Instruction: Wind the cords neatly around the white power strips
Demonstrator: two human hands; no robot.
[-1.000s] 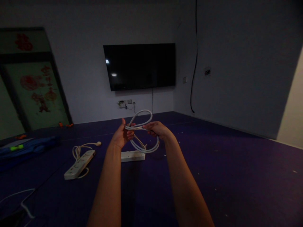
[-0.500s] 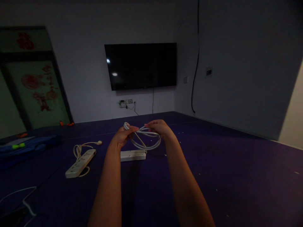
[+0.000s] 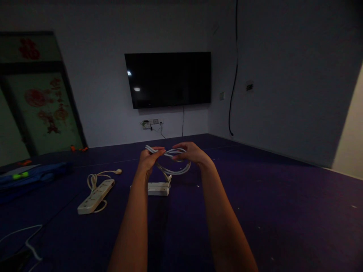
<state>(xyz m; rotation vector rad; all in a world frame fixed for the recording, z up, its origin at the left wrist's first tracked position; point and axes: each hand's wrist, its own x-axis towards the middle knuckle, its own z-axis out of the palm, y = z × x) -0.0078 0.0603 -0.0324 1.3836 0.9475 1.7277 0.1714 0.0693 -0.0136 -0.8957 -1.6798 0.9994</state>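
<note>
A loosely coiled pale power cord (image 3: 176, 173) is held up between my two hands above the purple floor. My left hand (image 3: 149, 158) is closed on one side of the loops, its thumb pressing along them. On the other side, my right hand (image 3: 193, 153) has its fingers and thumb curled round the coil, the thumb a little apart from the fingertips. Just below lies a white power strip (image 3: 159, 189), partly hidden by my left wrist. The cord runs down toward its right end, where a plug-like end shows.
A second white power strip (image 3: 96, 196) with its bundled cord lies to the left. Blue cloth (image 3: 42, 175) and a loose white cable (image 3: 30, 241) lie farther left. A TV (image 3: 170, 79) hangs on the far wall, and a black cable (image 3: 234, 87) dangles at right.
Right thumb and fingertips have spread wider around the coil. The loops have shifted slightly left and up, and the power strip below sits slightly differently, its right end farther left.
</note>
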